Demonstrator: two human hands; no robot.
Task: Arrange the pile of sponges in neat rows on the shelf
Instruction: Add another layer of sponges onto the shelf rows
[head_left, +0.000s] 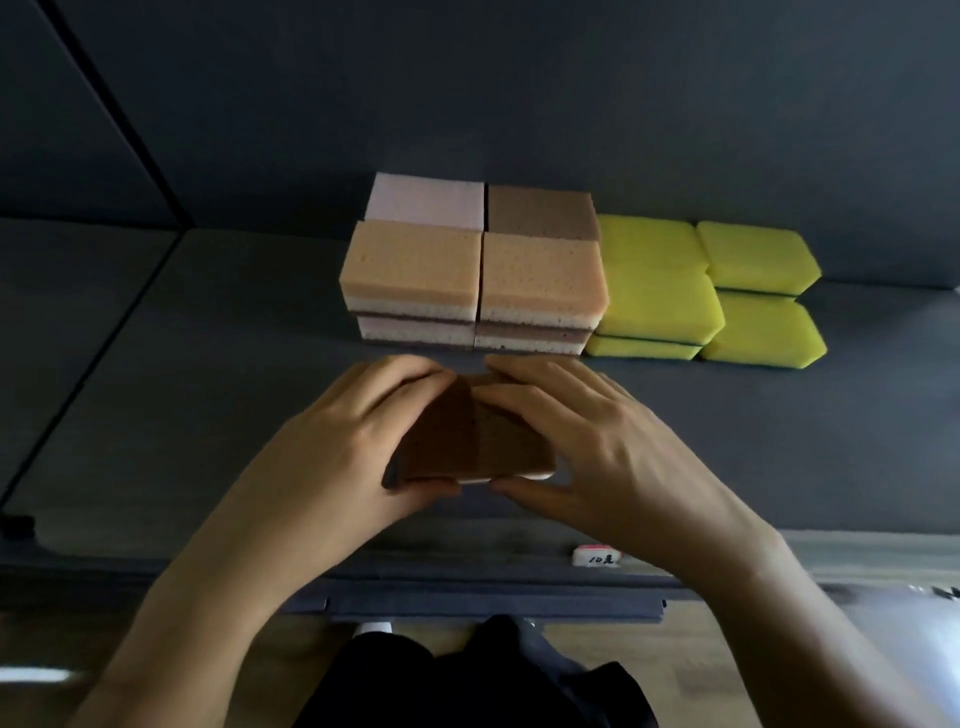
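Two brown sponges (475, 441) lie side by side on the grey shelf (197, 374), near its front edge. My left hand (332, 447) grips the left one and my right hand (597, 441) grips the right one, fingers over the far edge and thumbs at the near edge. Behind them stand stacked rows: orange-topped sponges (410, 265) in front, a pink sponge (426, 200) and a brown sponge (540, 213) behind. To the right lie several yellow sponges (654, 296) in two rows.
A small white price tag (597, 557) sits on the shelf's front rail. The shelf's dark back wall (467, 104) rises right behind the stacks. A seam (78, 384) runs down the shelf on the left. Wooden floor and dark clothing show below.
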